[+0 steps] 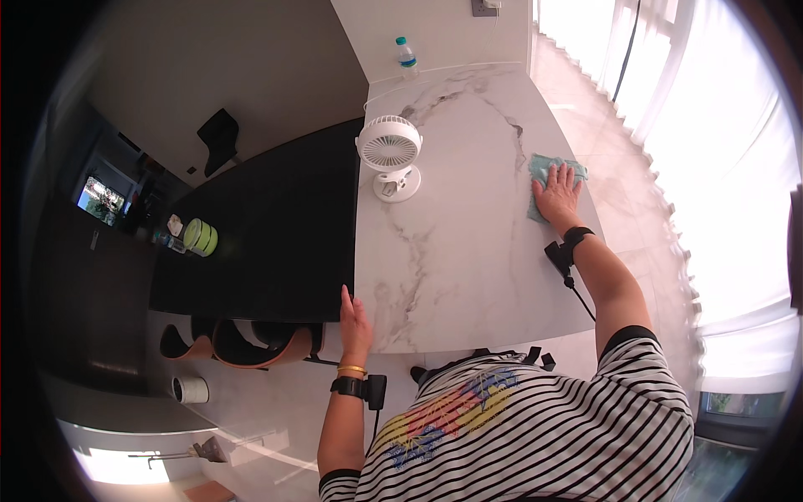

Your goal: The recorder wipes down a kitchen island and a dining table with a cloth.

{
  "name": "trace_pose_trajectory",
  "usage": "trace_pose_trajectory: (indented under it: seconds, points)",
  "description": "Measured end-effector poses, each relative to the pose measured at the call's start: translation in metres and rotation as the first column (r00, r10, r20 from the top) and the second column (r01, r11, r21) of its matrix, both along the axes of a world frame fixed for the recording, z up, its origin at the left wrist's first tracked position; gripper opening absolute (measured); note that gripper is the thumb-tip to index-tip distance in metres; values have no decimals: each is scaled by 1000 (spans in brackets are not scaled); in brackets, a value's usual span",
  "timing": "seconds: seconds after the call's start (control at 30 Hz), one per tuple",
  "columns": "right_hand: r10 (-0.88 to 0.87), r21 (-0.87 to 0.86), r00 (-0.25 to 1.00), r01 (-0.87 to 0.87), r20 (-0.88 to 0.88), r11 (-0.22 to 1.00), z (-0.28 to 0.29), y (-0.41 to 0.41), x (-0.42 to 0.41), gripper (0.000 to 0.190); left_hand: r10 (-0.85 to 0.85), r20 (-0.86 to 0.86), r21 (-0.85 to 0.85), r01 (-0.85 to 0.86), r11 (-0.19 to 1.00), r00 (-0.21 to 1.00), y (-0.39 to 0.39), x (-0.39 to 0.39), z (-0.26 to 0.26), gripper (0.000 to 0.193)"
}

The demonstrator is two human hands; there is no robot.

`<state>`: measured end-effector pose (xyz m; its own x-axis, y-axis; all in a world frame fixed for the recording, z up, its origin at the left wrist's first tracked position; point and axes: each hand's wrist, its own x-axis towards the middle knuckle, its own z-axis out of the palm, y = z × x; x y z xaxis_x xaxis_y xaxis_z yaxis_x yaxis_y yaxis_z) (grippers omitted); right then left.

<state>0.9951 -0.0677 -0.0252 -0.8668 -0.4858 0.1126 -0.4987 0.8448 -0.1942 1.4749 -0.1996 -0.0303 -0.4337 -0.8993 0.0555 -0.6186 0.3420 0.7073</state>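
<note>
A pale green cloth point(541, 207) lies on the white marble-patterned countertop point(464, 263), close to its right edge. Pressing flat on that cloth with fingers spread is my right hand point(558, 196). My left hand point(355, 326) is at the near left, beside the seam between the white countertop and the black table point(276, 251). It holds nothing, and its thumb stands a little apart from the fingers. Whether the left hand touches the edge, I cannot tell. Black straps with small cabled devices sit on both wrists.
A white desk fan point(389, 150) stands on the countertop's left side, its cord running back. A plastic bottle point(406, 58) stands at the far end. Green stacked containers point(201, 238) rest on the black table. Chairs point(263, 344) sit below it; white curtains point(709, 157) hang at right.
</note>
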Motion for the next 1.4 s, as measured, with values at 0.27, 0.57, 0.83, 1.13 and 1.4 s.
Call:
trace_pose_trajectory:
  seconds: [0.27, 0.57, 0.83, 1.13, 1.4]
  points:
    - [986, -123, 161, -980, -34, 156, 9, 11, 223, 73, 33, 60, 45, -36, 998, 998, -1, 7, -1, 61]
    - [797, 28, 604, -797, 18, 603, 25, 39, 49, 68, 26, 91, 47, -30, 998, 996, -1, 5, 3, 62]
    - [103, -19, 992, -102, 69, 995, 3, -10, 60, 76, -25, 151, 100, 10, 995, 988, -5, 7, 4, 63]
    - [923, -157, 384, -914, -27, 375, 5, -4, 327, 71, -124, -185, 146, 152, 977, 975, -28, 23, -45, 63]
    - [434, -71, 900, -431, 28, 899, 13, 138, 202, 65, -113, -267, 206, 171, 963, 957, -27, 25, -38, 72]
